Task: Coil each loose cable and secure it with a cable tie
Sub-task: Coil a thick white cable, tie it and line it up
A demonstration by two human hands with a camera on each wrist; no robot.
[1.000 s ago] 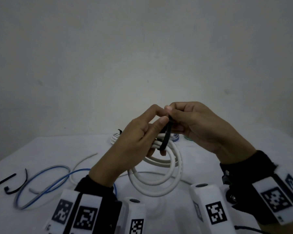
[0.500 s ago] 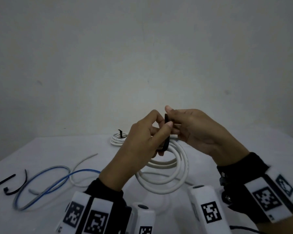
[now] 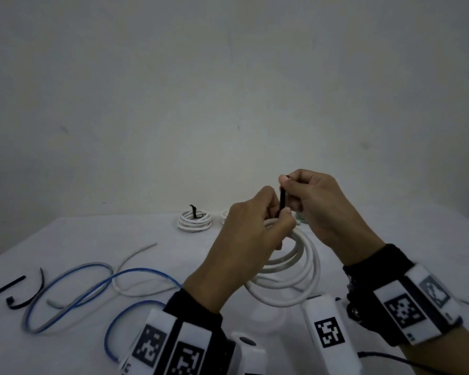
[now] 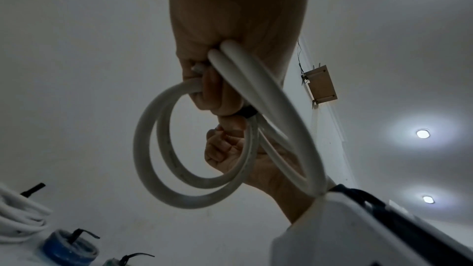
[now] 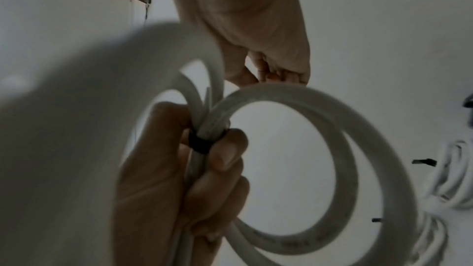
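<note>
A coil of white cable (image 3: 295,269) hangs above the table, gripped at its top by my left hand (image 3: 282,220). A black cable tie (image 3: 282,198) is looped round the bundled turns; in the right wrist view its band (image 5: 200,143) sits snug against the cable beside my left thumb. My right hand (image 3: 287,185) pinches the tie's tail, which stands upright between the two hands. From the left wrist camera the coil (image 4: 153,159) dangles below my left fingers, and the tie (image 4: 247,111) crosses it.
A tied white coil (image 3: 195,220) lies at the back of the white table (image 3: 119,239). Loose blue and grey cables (image 3: 92,288) sprawl at front left, with spare black ties (image 3: 4,286) beyond them. A tied blue coil (image 4: 67,248) shows in the left wrist view.
Both hands have risen a little with the coil. My right hand has drawn the tie's tail upward, so the black loop sits tighter round the cable.
</note>
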